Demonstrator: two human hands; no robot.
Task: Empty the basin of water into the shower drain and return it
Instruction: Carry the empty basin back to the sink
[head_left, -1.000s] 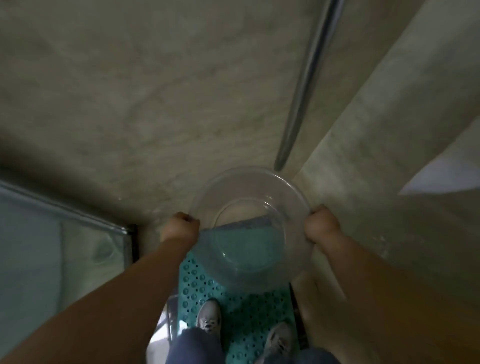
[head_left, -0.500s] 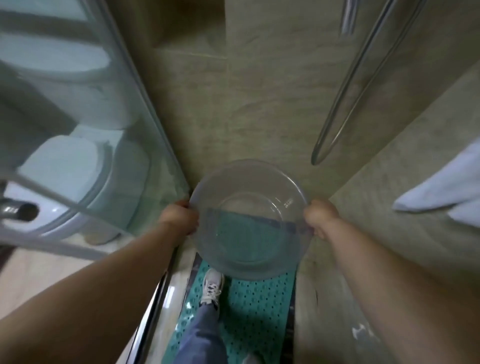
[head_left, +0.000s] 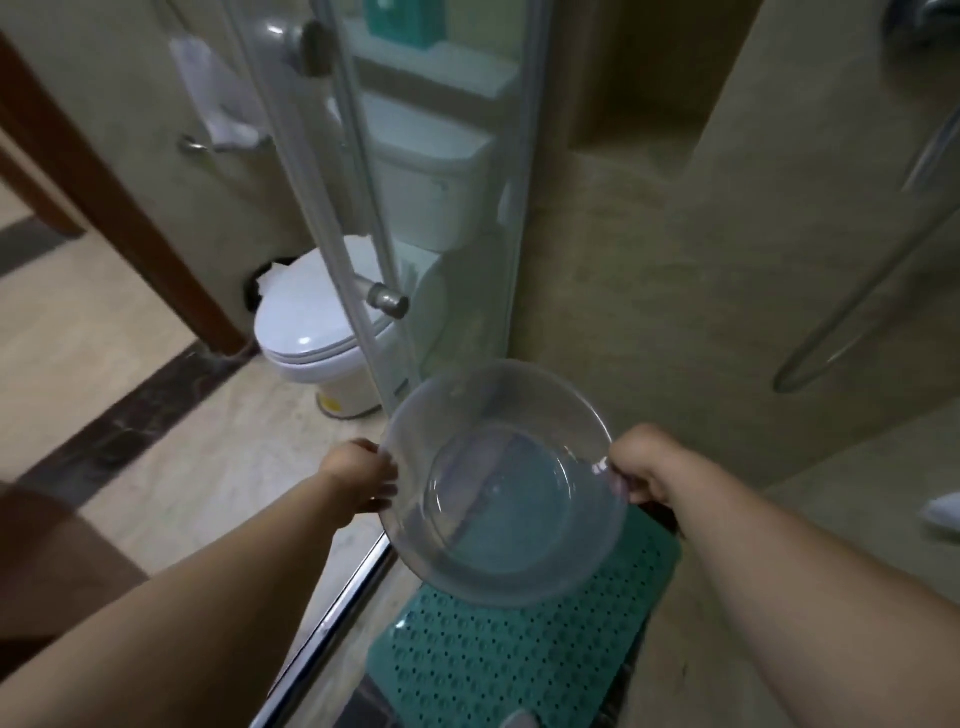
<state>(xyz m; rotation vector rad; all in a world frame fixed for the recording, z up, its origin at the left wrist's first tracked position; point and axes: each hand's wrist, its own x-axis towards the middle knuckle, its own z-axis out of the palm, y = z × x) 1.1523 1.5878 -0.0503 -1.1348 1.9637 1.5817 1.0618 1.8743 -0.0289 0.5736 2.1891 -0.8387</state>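
Now, basin: the clear, round plastic basin (head_left: 506, 483) is held level above the edge of the teal perforated shower mat (head_left: 519, 654); whether any water is left in it cannot be told through the clear plastic.
Left hand: the left hand (head_left: 363, 480) is clamped on the basin's left rim, fingers curled over the edge.
Right hand: the right hand (head_left: 641, 465) is clamped on the opposite rim.
Change: half a second earlier the basin was seen against the shower wall; it is now seen turned towards the curved glass shower door (head_left: 374, 208), with the white toilet (head_left: 322, 322) and the beige tiled bathroom floor (head_left: 208, 457) brought into view.
Meaning: the emptying step is judged finished, and the carry back out of the shower is judged to be starting.
Surroundings: a chrome door track (head_left: 337, 613) is seen below the left forearm.
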